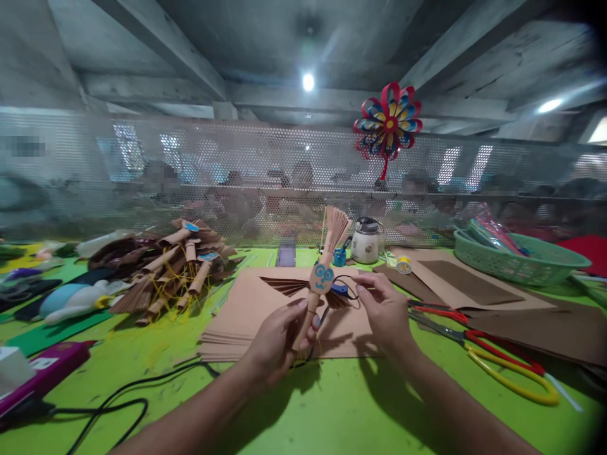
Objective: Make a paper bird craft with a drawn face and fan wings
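Note:
My left hand (279, 335) is closed around the rolled lower part of a brown paper figure (327, 253). The figure is tilted, with a blue-drawn face (323, 278) on a round disc, a pleated fan at its top and dark pleated wings (282, 285) at its sides. My right hand (382, 306) is pinched on a thin black loop beside the figure. A small blue object (339, 289) sits between the loop and the figure; its kind is unclear. Beneath both hands lies a stack of brown paper sheets (232, 316).
Several similar paper figures with yellow strings (183, 272) are piled at left. Scissors with red and yellow handles (509, 373) lie at right, near brown sheets (535, 328) and a green basket (516, 259). A white jug (365, 245) stands behind. A black cable (156, 376) crosses the green table.

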`<state>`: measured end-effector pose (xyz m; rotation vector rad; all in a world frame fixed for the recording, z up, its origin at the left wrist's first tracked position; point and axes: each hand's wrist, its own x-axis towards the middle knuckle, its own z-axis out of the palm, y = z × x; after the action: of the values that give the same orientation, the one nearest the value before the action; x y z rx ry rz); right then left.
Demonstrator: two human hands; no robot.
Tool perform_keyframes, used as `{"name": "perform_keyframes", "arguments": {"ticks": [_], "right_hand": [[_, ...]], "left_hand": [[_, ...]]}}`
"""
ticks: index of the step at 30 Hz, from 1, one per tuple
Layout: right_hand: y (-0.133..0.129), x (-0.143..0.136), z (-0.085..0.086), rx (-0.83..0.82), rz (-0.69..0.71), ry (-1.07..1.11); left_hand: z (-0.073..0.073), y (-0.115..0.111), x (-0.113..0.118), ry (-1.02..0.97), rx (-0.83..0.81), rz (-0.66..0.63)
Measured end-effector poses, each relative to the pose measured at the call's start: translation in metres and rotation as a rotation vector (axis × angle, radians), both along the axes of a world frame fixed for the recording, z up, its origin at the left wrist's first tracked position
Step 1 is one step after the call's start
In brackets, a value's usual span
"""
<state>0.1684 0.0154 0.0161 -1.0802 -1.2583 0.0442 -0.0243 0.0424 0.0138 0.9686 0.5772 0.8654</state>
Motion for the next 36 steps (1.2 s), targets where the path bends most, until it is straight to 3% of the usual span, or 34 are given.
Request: {"name": "perform_keyframes", "arguments": {"ticks": [13,18,24,29,36], "right_hand": [[0.0,0.013,0.004,-0.046,-0.028,-0.035],[0.004,0.02,0.006,-0.211,0.078,-0.058],[0.008,0.019,0.002,-0.326,0.386,-0.154],[0.007,0.015,-0.004,-0.321,0.375,-0.227],[-0.003,0.011,0.007,-0.347,0.364,-0.349]], "left_hand": [[-0.007,0.009,0.004,0.014,0.156,0.07],[-0.013,0.009,0.007,0.023,0.202,0.085],[-0.019,0.007,0.008,0.069,0.249,0.082],[-0.022,0.004,0.008,0.113,0.276,0.087],[-0.02,0.006,0.006,0.114,0.294,0.052]]}}
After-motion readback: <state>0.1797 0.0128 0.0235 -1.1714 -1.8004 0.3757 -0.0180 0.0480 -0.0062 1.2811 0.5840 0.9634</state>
